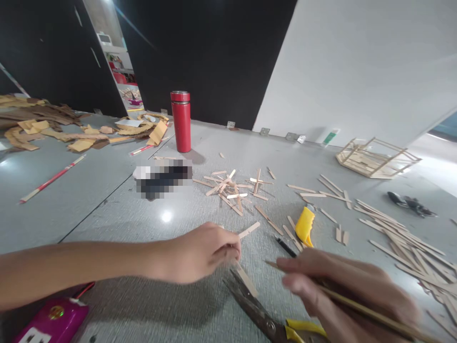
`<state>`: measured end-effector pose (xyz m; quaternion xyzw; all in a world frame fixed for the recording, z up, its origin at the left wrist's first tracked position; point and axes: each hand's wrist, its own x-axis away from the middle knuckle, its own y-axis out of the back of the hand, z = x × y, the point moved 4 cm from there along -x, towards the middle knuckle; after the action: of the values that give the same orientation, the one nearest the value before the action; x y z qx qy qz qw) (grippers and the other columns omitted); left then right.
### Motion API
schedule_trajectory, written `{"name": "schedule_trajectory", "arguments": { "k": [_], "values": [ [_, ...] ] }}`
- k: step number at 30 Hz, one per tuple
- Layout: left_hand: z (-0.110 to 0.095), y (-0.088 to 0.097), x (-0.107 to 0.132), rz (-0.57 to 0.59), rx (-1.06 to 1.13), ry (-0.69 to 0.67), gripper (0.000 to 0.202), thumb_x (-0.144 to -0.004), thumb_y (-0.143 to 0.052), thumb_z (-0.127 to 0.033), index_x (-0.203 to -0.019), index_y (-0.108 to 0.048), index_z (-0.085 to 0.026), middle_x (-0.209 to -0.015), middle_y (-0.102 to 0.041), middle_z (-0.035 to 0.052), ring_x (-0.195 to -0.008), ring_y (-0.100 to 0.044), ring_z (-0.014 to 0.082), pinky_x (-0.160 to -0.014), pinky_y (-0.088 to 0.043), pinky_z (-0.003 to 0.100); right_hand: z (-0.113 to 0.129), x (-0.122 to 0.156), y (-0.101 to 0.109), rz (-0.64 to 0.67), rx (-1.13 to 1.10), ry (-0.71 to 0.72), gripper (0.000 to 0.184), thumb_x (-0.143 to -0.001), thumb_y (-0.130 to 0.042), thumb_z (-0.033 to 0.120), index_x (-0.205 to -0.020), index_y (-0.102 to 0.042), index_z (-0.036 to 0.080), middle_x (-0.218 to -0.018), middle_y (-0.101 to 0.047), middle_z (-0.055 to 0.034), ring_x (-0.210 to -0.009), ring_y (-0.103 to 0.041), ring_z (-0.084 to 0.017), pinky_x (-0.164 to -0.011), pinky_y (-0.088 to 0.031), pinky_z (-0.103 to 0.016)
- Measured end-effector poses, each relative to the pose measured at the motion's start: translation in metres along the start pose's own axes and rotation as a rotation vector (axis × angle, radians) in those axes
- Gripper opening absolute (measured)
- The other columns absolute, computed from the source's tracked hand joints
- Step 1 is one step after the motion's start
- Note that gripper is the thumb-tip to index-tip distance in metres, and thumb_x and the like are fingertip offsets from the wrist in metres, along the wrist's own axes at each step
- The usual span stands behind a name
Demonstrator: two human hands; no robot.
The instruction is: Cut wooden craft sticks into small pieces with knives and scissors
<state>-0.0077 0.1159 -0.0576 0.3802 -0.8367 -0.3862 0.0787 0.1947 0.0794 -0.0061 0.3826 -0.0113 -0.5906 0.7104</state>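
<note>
My left hand (205, 252) is closed over the grey surface, its fingertips pinched at the meeting ends of two flat wooden craft sticks. One craft stick (249, 230) juts out to the upper right and the other (247, 281) to the lower right; their ends are hidden by the fingers. In my right hand (352, 290), slightly blurred, a long thin wooden stick (364, 308) is gripped, its tapered tip towards the left hand. Below and between the hands lie tin snips (266, 319) with yellow handles, blades apart. A black pen-like tool (285, 247) shows just beyond the right fingers.
Craft sticks (228, 188) lie scattered ahead, with a larger pile (410, 243) at right. A yellow utility knife (305, 226), red thermos (182, 126), wooden stick frame (380, 159) and black pliers-like tool (410, 205) stand or lie around. Purple device (53, 319) lower left; cardboard scraps (82, 136) far left.
</note>
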Motion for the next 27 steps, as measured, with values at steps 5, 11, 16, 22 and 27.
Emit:
{"name": "schedule_trajectory", "arguments": {
  "k": [5, 11, 16, 22, 27],
  "values": [
    [0.039, -0.011, -0.015, -0.082, -0.145, -0.005, 0.02, -0.108, -0.048, -0.022, -0.103, -0.067, -0.017, -0.104, -0.063, 0.0073, -0.104, -0.056, 0.0232, -0.091, -0.048, 0.037, -0.054, -0.013, -0.023, 0.117, -0.333, -0.37, 0.051, -0.102, -0.054, 0.058, -0.081, -0.081, 0.02, -0.057, -0.066, -0.0027, -0.038, -0.057, -0.012, -0.039, -0.045, -0.025],
    [0.001, -0.016, 0.01, -0.099, -0.301, 0.009, 0.029, -0.109, -0.039, -0.023, -0.114, -0.067, -0.016, -0.112, -0.06, 0.0131, -0.106, -0.056, 0.0302, -0.093, -0.048, 0.051, -0.071, -0.02, -0.02, 0.192, -0.207, -0.273, 0.048, -0.102, -0.056, 0.055, -0.082, -0.081, 0.019, -0.046, -0.056, 0.0017, -0.038, -0.045, -0.008, -0.037, -0.034, -0.021],
    [-0.016, -0.038, 0.022, 0.057, -0.444, -0.162, 0.036, -0.11, -0.043, -0.034, -0.137, -0.063, -0.02, -0.144, -0.056, 0.0204, -0.14, -0.048, 0.0389, -0.114, -0.038, 0.064, -0.063, -0.027, 0.0, 0.375, -0.145, -0.213, 0.026, -0.093, -0.074, 0.037, -0.116, -0.075, 0.024, -0.091, -0.077, -0.0065, -0.075, -0.074, -0.019, -0.065, -0.064, -0.028],
    [0.005, -0.041, 0.011, -0.061, -0.245, -0.178, 0.033, -0.11, -0.046, -0.032, -0.132, -0.068, -0.019, -0.146, -0.061, 0.015, -0.141, -0.053, 0.0272, -0.122, -0.037, 0.053, -0.067, -0.036, 0.017, 0.548, -0.337, -0.291, 0.073, -0.082, -0.081, 0.047, -0.148, -0.054, 0.032, -0.141, -0.061, -0.0155, -0.123, -0.066, -0.036, -0.088, -0.066, -0.046],
    [0.003, -0.044, 0.016, -0.001, -0.346, -0.205, 0.035, -0.11, -0.046, -0.037, -0.133, -0.067, -0.022, -0.15, -0.057, 0.0156, -0.146, -0.046, 0.0358, -0.12, -0.035, 0.063, -0.071, -0.036, 0.007, 0.458, -0.23, -0.426, 0.02, -0.097, -0.067, 0.043, -0.103, -0.054, 0.028, -0.077, -0.062, 0.0026, -0.056, -0.057, -0.013, -0.048, -0.051, -0.023]
  ]
}}
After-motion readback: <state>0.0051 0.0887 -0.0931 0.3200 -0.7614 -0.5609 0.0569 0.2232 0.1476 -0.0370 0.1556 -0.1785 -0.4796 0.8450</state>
